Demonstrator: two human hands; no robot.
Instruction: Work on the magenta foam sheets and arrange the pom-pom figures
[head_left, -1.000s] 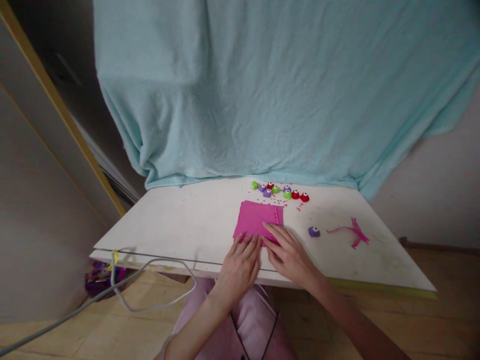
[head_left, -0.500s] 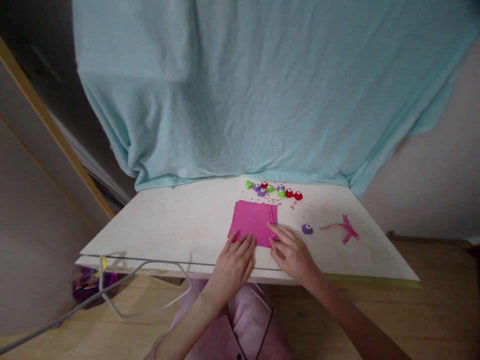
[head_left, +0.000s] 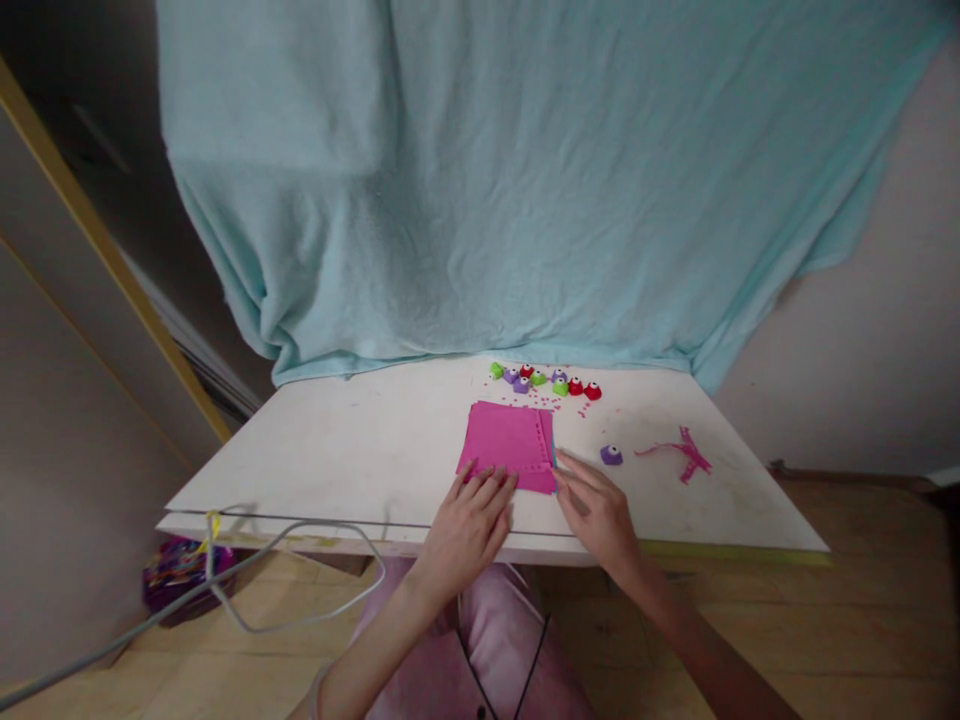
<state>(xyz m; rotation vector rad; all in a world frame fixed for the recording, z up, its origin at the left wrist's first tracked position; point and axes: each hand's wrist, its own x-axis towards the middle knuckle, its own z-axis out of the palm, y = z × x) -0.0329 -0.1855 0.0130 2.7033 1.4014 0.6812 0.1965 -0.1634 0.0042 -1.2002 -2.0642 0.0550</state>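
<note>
Several magenta paper sheets (head_left: 502, 435) lie stacked on the white table, with rows of small punched holes along the right and lower sides. A sliver of blue shows at the stack's right edge. My left hand (head_left: 472, 515) lies flat, its spread fingertips on the stack's lower edge. Beside the right edge is my right hand (head_left: 598, 505), its fingers extended and slightly apart, fingertips touching or very near the paper's lower right corner. To the right of this hand sits a purple eyed punch (head_left: 611, 456).
Several green, purple and red eyed punches (head_left: 560, 387) stand behind the paper among tiny pink bits. Magenta scraps (head_left: 691, 458) lie at the right. A light-blue cloth (head_left: 480, 200) hangs at the back. A grey cable (head_left: 300, 524) loops over the front left edge.
My right hand has slid right, off the paper's surface to its edge, uncovering the holed lower right corner. My left hand has stayed on the lower edge.
</note>
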